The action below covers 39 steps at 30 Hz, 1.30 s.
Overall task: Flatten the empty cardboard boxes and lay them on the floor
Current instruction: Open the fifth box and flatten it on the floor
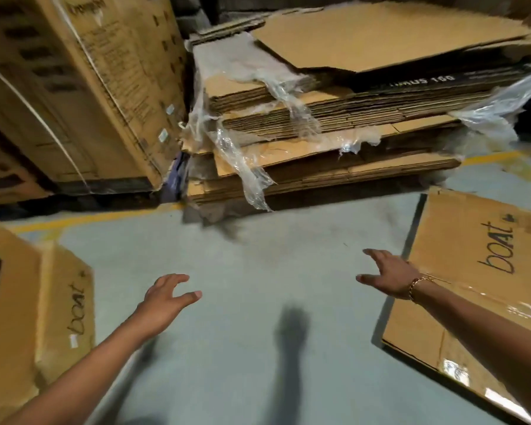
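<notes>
A flattened brown cardboard box (478,271) marked "boat" lies on the grey floor at the right. An unflattened "boat" box (37,302) stands at the left edge. My left hand (163,299) hovers over the bare floor between them, fingers spread and holding nothing. Just left of the flat box's edge, my right hand (387,277) reaches out with relaxed fingers, a gold bracelet on its wrist, and it too holds nothing.
A tall stack of flat cardboard sheets (334,118) with torn clear plastic wrap sits ahead. Large strapped cartons (74,87) stand at the upper left. A yellow floor line (89,219) runs in front of them. Grey floor (242,302) lies between my hands.
</notes>
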Motion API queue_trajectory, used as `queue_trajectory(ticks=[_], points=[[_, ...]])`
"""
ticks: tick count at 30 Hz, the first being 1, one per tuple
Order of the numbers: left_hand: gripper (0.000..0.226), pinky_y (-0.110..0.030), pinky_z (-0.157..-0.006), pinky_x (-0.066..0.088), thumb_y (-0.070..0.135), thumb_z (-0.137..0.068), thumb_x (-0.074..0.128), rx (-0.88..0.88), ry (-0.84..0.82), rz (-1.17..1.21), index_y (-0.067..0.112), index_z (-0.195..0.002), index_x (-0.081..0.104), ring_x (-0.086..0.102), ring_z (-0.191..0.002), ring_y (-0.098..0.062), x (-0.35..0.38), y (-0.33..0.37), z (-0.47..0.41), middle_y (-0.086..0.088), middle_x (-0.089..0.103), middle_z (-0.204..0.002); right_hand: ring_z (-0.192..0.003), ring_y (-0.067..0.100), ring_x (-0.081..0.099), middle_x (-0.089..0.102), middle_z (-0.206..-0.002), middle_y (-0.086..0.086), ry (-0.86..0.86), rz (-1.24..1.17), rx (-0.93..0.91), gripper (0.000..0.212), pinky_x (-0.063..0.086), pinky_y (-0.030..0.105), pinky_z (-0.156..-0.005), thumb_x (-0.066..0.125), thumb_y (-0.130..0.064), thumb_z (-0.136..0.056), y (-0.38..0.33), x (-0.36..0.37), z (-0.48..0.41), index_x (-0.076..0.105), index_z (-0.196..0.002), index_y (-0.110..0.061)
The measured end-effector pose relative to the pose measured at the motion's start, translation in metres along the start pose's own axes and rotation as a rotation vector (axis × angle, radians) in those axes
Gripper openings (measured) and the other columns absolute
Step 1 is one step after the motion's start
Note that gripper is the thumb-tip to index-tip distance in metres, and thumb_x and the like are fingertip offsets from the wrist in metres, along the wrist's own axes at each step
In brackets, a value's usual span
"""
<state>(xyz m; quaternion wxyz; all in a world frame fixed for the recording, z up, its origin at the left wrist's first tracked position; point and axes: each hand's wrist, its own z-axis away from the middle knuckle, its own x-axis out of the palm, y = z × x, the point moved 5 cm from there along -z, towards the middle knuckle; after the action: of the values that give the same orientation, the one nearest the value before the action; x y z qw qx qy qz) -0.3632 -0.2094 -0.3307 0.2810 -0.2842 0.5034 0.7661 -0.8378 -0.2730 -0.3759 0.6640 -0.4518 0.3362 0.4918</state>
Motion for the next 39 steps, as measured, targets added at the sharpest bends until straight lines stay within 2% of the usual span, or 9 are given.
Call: queue_trajectory(ticks=[4,10,17,21,26,30,32,35,39], points=[[0.053,-0.039,-0.103,0.035,0.061,-0.078,0.065,0.037,0.178,0.018,0.037,-0.124,0.056,0.042,-0.136,-0.025,-0.104,-0.057,0.044,0.006,0.045,-0.138,-0.144,0.025,0.036,0.03,-0.163,0.0,-0.019,0.032,-0.179,0.08,0.031,0.047,-0.114,0.055,-0.061,-0.091,-0.144,0.002,-0.004,0.024,-0.157,-0.029],[0.035,-0.05,-0.107,0.035,0.069,-0.077,0.048,0.163,0.51,-0.237,0.062,-0.111,0.046,0.041,-0.134,-0.021,-0.239,-0.131,0.137,0.013,0.045,-0.144,-0.143,0.027,0.039,0.029,-0.163,0.001,-0.107,-0.011,-0.405,0.082,0.033,0.047,-0.114,0.058,-0.061,-0.088,-0.363,0.037,0.02,0.026,-0.156,-0.03],[0.048,-0.046,-0.105,0.038,0.061,-0.071,0.054,-0.196,0.924,-0.075,0.034,-0.108,0.067,0.047,-0.125,-0.027,-0.35,-0.291,0.22,0.003,0.059,-0.129,-0.139,0.025,0.044,0.038,-0.158,0.007,-0.369,-0.305,-0.58,0.078,0.037,0.035,-0.109,0.065,-0.054,-0.089,-0.582,0.122,0.083,0.034,-0.153,-0.022],[0.061,-0.048,-0.111,0.035,0.065,-0.076,0.059,-0.541,0.887,0.15,0.026,-0.121,0.064,0.047,-0.131,-0.031,-0.361,-0.405,0.232,-0.007,0.053,-0.139,-0.135,0.026,0.046,0.04,-0.157,0.002,-0.576,-0.426,-0.509,0.081,0.047,0.043,-0.095,0.061,-0.061,-0.087,-0.669,0.181,0.12,0.028,-0.154,-0.03],[0.076,-0.041,-0.117,0.028,0.055,-0.094,0.056,-0.652,0.743,0.433,0.011,-0.153,0.035,0.033,-0.146,-0.029,-0.33,-0.476,0.204,-0.011,0.033,-0.16,-0.137,0.033,0.043,0.033,-0.16,0.003,-0.641,-0.527,-0.384,0.091,0.052,0.048,-0.087,0.058,-0.069,-0.083,-0.729,0.235,0.141,0.018,-0.157,-0.033],[0.091,-0.044,-0.119,0.025,0.061,-0.086,0.058,-0.65,0.646,0.619,0.01,-0.155,0.027,0.031,-0.146,-0.03,-0.314,-0.491,0.181,-0.009,0.031,-0.161,-0.138,0.033,0.041,0.035,-0.159,0.002,-0.643,-0.549,-0.345,0.085,0.048,0.048,-0.088,0.056,-0.065,-0.087,-0.739,0.259,0.142,0.021,-0.156,-0.028],[0.082,-0.047,-0.111,0.033,0.06,-0.084,0.059,-0.615,0.683,0.636,0.004,-0.142,0.046,0.044,-0.135,-0.036,-0.311,-0.488,0.175,-0.016,0.047,-0.147,-0.126,0.031,0.05,0.049,-0.147,0.006,-0.541,-0.487,-0.431,0.072,0.05,0.048,-0.095,0.056,-0.062,-0.089,-0.739,0.261,0.141,0.037,-0.145,-0.02],[0.057,-0.042,-0.085,0.043,0.065,-0.074,0.06,-0.551,0.76,0.624,0.011,-0.092,0.064,0.058,-0.098,-0.034,-0.302,-0.471,0.173,-0.016,0.063,-0.096,-0.109,0.03,0.061,0.064,-0.126,0.005,-0.354,-0.458,-0.505,0.06,0.055,0.049,-0.093,0.054,-0.069,-0.083,-0.725,0.246,0.132,0.05,-0.125,-0.026],[0.071,-0.045,-0.078,0.052,0.078,-0.069,0.062,-0.555,0.765,0.798,0.01,-0.09,0.064,0.063,-0.079,-0.028,-0.258,-0.454,0.184,-0.008,0.067,-0.084,-0.096,0.025,0.064,0.067,-0.109,-0.003,-0.217,-0.513,-0.467,0.06,0.055,0.046,-0.087,0.043,-0.08,-0.082,-0.671,0.214,0.107,0.059,-0.112,-0.03]])
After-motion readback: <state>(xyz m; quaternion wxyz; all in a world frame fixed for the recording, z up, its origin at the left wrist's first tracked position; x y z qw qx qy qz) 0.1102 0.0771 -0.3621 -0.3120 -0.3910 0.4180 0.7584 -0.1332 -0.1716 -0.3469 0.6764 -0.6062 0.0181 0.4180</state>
